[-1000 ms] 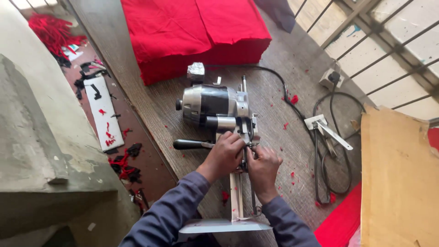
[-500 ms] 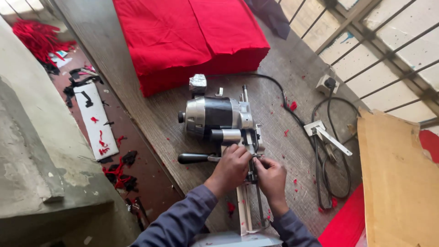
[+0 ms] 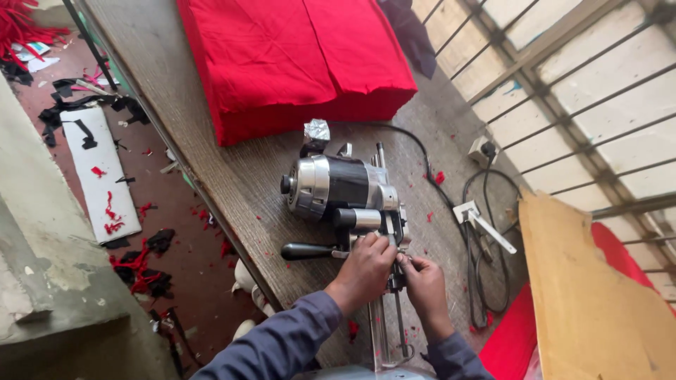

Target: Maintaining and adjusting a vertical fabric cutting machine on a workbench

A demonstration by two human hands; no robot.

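Note:
A straight-knife fabric cutting machine point(image 3: 338, 186) lies on its side on the wooden table point(image 3: 232, 169). It has a silver and black motor, a black handle point(image 3: 306, 250) and a long metal column point(image 3: 380, 331) running to its base plate point(image 3: 366, 373) at the bottom edge. My left hand point(image 3: 366, 271) is closed over the column just below the motor. My right hand point(image 3: 422, 281) pinches a small part on the same column, fingertips touching my left hand. What sits between the fingers is hidden.
A thick stack of red fabric point(image 3: 296, 56) lies at the table's far end. A black cable point(image 3: 479, 281) loops to a white socket point(image 3: 482, 149), beside a white bracket point(image 3: 479, 222). Cardboard point(image 3: 591, 295) lies at right over red cloth. Fabric scraps point(image 3: 141, 267) litter the floor at left.
Both hands have stayed on the machine's column with only small finger shifts. The head view has tilted a little, so the machine sits lower and further right.

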